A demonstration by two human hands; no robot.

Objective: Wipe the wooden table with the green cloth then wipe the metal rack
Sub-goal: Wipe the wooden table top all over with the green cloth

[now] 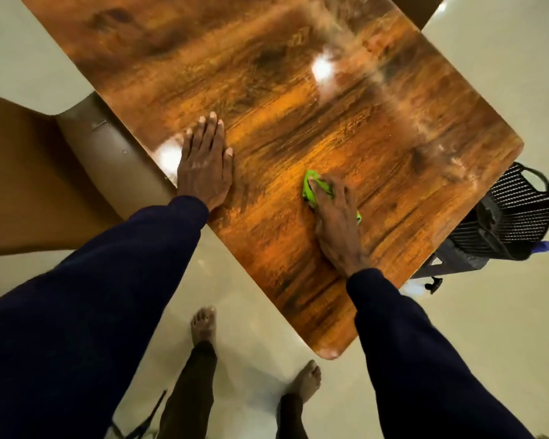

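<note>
The glossy wooden table (267, 99) runs diagonally across the head view. My right hand (336, 221) lies on the green cloth (309, 188) near the table's near edge, fingers over the cloth and pressing it to the wood; most of the cloth is hidden under the hand. My left hand (205, 164) rests flat on the table at its left edge, fingers straight. A black metal mesh rack (517, 217) stands on the floor past the table's right corner.
A brown cardboard box (23, 185) sits left of the table against its edge. My bare feet (203, 324) stand on the pale tiled floor (488, 312) beside the table's near corner. A blue item (544, 247) pokes out by the rack.
</note>
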